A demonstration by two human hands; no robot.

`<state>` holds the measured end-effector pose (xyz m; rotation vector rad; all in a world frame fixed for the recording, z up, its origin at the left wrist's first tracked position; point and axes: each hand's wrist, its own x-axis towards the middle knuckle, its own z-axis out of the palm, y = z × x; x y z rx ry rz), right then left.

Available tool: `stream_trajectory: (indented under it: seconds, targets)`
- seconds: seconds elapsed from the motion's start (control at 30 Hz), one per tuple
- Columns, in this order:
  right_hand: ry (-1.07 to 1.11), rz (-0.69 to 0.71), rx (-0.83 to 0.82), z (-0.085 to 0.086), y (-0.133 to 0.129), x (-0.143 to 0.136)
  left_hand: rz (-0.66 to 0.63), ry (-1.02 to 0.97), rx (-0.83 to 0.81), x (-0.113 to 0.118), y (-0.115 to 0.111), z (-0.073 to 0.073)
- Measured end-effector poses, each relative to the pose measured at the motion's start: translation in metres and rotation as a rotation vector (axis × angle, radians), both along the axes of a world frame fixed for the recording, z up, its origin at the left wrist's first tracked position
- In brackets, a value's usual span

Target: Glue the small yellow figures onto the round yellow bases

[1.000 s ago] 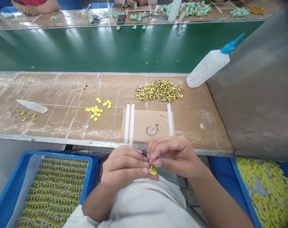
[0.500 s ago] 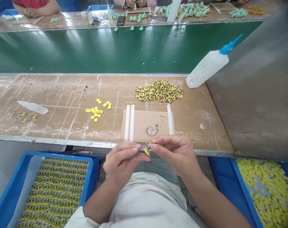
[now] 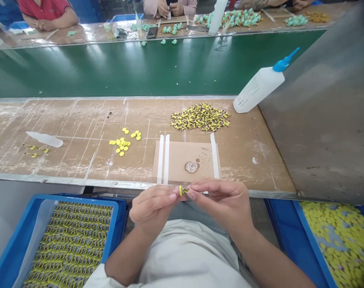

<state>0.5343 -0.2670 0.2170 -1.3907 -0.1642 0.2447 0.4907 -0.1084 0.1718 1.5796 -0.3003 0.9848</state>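
Observation:
Between my two hands, just off the table's front edge, is a small yellow and dark piece with a round yellow disc (image 3: 181, 191) on its left end. My left hand (image 3: 153, 207) pinches the disc with thumb and fingers. My right hand (image 3: 222, 202) grips the dark end of the same piece. Beyond them lies a cardboard sheet (image 3: 178, 160) with white tape strips and a round clear blob (image 3: 191, 167) on it. A pile of small yellow and dark figures (image 3: 200, 117) sits behind the sheet. Loose yellow discs (image 3: 122, 142) lie to its left.
A white bottle with a blue nozzle (image 3: 259, 89) leans by the metal panel (image 3: 325, 108) at right. A blue tray (image 3: 114, 228) of rowed pieces is lower left; yellow discs (image 3: 337, 240) fill a lower-right tray. People sit across the green belt (image 3: 110, 68).
The yellow disc has turned from tilted and facing down to upright, and my left fingertips have closed on it. The view has shifted slightly.

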Motion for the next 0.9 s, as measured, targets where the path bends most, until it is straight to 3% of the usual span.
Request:
stream_trajectory:
  seconds: [0.53,0.9]
  targets:
    - [0.108,0.030,0.044,0.0041,0.0040,0.0008,-0.045,0.013,-0.043,0.0006,0.0005,0.0000]
    - [0.042,0.021,-0.045,0.0017,-0.0017,0.0049,0.005,0.006,0.026,-0.0004,-0.0030,0.0001]
